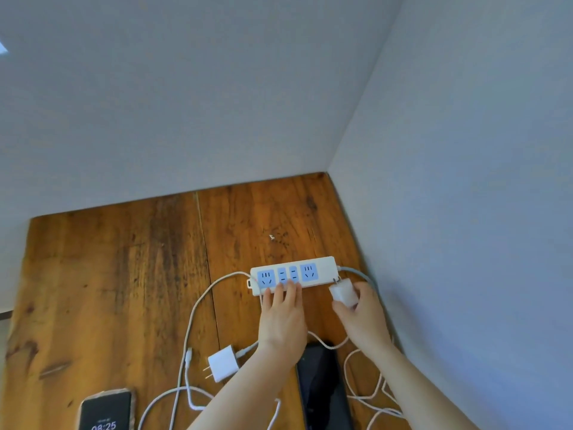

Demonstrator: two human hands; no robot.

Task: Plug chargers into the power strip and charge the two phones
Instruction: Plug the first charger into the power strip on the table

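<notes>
A white power strip (pixel 322 268) with blue sockets lies on the wooden table (pixel 108 290) near the corner. My left hand (pixel 282 318) rests flat on its front edge, fingers spread. My right hand (pixel 364 315) grips a white charger (pixel 342 291), prongs pointing toward the strip's right end. A second white charger (pixel 223 363) lies on the table with its prongs to the left. One phone (pixel 105 411) with a lit screen lies at the bottom left. A dark phone (pixel 322 386) lies between my forearms, partly hidden.
White cables (pixel 192 318) loop over the table from the strip's left end and around the chargers, with more coils at the right (pixel 369 395). A grey cord (pixel 359 274) leaves the strip's right end. Walls close in behind and on the right.
</notes>
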